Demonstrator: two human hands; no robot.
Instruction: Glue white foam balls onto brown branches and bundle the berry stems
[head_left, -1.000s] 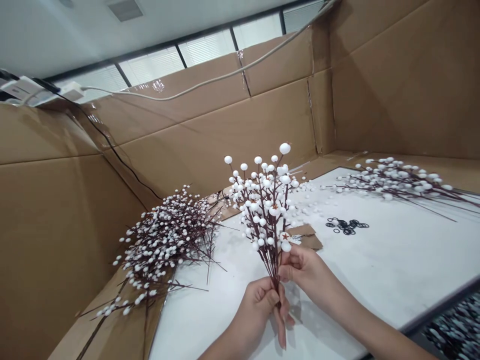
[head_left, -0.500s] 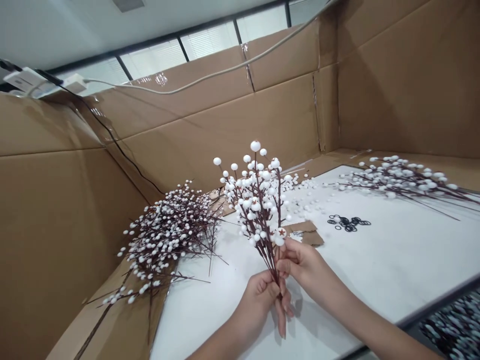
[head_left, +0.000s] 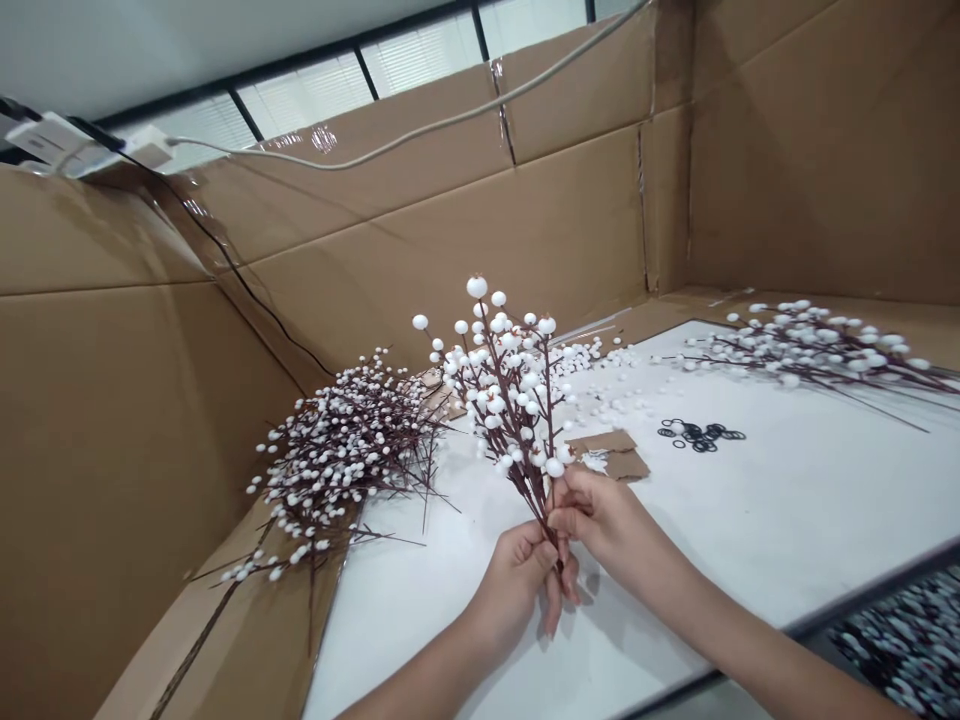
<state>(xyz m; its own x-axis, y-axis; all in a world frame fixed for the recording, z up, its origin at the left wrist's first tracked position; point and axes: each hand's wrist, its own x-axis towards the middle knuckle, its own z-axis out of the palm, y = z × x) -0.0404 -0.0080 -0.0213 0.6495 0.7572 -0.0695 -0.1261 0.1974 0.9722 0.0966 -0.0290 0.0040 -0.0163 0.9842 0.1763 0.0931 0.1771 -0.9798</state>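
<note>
A bunch of dark red twigs with white berries (head_left: pixel 506 385) stands upright over the white table (head_left: pixel 787 520). My left hand (head_left: pixel 517 580) is closed round the bottom of the stems, with two fingers pointing down. Just above it, my right hand (head_left: pixel 600 515) pinches the stems near the lowest berries.
A heap of berry twigs (head_left: pixel 337 455) lies at the left, partly on the cardboard. More twigs (head_left: pixel 810 345) lie at the far right. Black rubber rings (head_left: pixel 701 435), loose white berries (head_left: pixel 600 385) and a cardboard scrap (head_left: pixel 611 455) sit mid-table. Cardboard walls (head_left: pixel 450 250) enclose the table.
The bunch and both hands have shifted slightly left and up in view, and the bunch has turned a little in my fingers. Both grips stay closed.
</note>
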